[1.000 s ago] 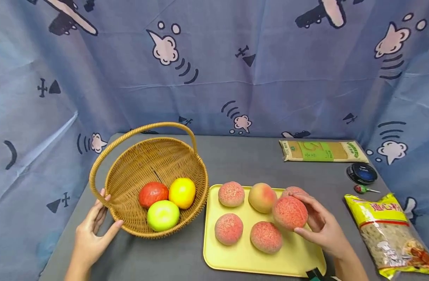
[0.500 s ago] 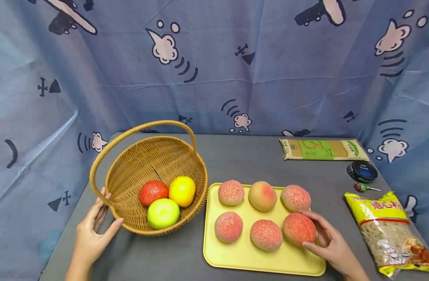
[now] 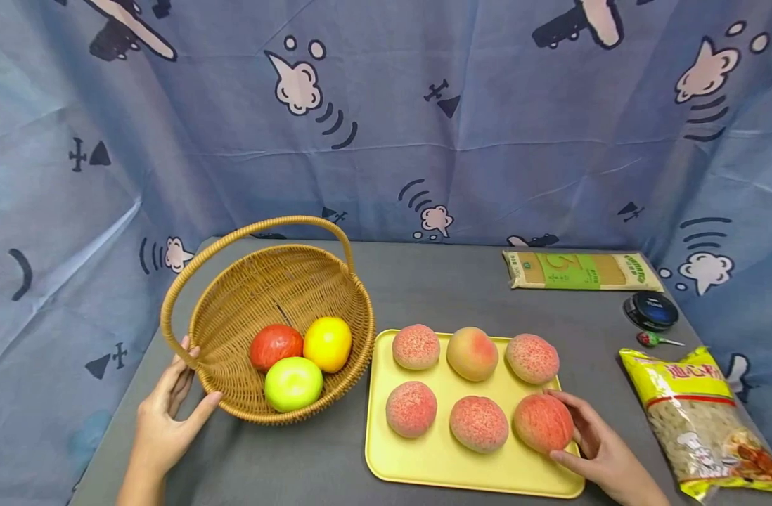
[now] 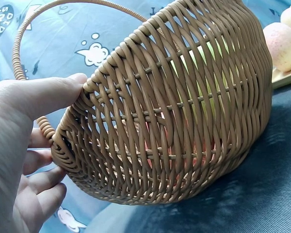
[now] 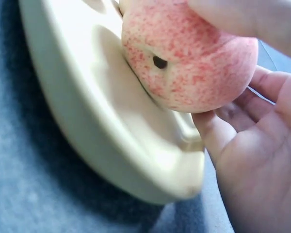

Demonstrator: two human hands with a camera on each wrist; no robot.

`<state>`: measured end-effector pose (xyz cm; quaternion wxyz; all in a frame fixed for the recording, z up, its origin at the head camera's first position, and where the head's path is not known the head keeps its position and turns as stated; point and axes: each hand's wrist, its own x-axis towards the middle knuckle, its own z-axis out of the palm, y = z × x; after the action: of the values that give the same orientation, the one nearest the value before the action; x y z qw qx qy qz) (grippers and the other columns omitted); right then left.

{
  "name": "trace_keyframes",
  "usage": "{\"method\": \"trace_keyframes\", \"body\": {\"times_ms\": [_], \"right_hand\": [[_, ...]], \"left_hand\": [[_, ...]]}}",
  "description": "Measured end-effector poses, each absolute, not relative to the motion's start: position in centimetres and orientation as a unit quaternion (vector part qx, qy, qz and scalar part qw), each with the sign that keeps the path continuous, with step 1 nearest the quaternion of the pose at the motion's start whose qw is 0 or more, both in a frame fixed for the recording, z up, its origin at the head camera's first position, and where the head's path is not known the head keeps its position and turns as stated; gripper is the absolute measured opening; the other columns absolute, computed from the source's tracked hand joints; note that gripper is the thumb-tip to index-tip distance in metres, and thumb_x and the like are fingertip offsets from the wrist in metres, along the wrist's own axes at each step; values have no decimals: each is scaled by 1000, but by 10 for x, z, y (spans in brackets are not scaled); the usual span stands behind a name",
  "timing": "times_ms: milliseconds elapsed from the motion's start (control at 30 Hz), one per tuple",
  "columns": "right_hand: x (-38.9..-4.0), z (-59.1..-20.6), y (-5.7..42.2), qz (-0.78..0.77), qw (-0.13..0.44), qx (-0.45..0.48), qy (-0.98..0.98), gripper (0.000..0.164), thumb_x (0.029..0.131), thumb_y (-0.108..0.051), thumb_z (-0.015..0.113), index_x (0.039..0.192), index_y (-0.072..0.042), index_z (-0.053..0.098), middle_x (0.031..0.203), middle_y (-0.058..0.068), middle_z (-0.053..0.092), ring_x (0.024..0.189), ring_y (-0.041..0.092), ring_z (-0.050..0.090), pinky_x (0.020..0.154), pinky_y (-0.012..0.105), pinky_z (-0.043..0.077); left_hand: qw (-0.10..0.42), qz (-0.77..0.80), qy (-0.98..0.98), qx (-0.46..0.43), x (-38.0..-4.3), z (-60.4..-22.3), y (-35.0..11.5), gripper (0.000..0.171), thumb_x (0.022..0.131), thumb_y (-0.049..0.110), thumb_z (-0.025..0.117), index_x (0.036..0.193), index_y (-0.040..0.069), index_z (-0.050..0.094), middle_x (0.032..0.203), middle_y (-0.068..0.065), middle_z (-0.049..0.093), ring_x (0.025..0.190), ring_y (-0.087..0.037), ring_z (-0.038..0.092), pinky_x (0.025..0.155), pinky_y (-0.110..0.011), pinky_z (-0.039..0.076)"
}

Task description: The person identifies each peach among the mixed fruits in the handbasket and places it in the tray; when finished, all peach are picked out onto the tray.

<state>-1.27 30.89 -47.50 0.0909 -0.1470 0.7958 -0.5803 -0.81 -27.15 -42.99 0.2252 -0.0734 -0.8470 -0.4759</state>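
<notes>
A tilted wicker basket (image 3: 234, 309) with a tall hoop handle stands on the left, its mouth facing me. In it lie a red apple (image 3: 276, 347), a green apple (image 3: 294, 384) and a yellow fruit (image 3: 327, 344). My left hand (image 3: 161, 414) holds the basket's left rim near the handle's base, thumb (image 4: 63, 90) on the edge. A yellow tray (image 3: 436, 467) on the right bears peaches in two rows. At its near right corner my right hand (image 3: 604, 450) grips a red-speckled peach (image 5: 184, 63) between thumb and fingers, low over the tray. Part of the fingers is hidden behind the peach.
Other peaches on the tray are a paler one (image 3: 472, 353) in the back row and speckled ones (image 3: 479, 424) around it. To the right lie a yellow bag (image 3: 702, 422), a lollipop (image 3: 652, 339), a round dark tin (image 3: 652, 310) and a flat noodle packet (image 3: 582, 272). A patterned curtain (image 3: 386, 126) surrounds the table.
My right hand has lowered the peach and moved it right, from over the tray's middle to the near right place in the front row. The left hand and basket have stayed put.
</notes>
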Motion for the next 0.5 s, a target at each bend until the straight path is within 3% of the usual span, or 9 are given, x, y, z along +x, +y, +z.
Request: {"method": "trace_keyframes", "body": {"times_ms": [333,500], "right_hand": [[-10,-475,308,-599,101,-147,780,74,82,12,63,143,4,21,140,-13,37,125,-12,38,96,1,39],[-8,-474,310,-624,104,-161,758,73,82,16,61,143,5,21,143,-5,38,128,-10,37,99,3,38]], "left_hand": [[226,-479,-845,-77,-8,-431,-274,76,70,-22,68,139,-7,41,151,-22,31,134,-1,39,102,-7,38],[222,-480,-846,-74,-8,-431,-273,76,70,-22,68,139,-7,41,151,-21,31,133,0,39,102,-7,38]]}}
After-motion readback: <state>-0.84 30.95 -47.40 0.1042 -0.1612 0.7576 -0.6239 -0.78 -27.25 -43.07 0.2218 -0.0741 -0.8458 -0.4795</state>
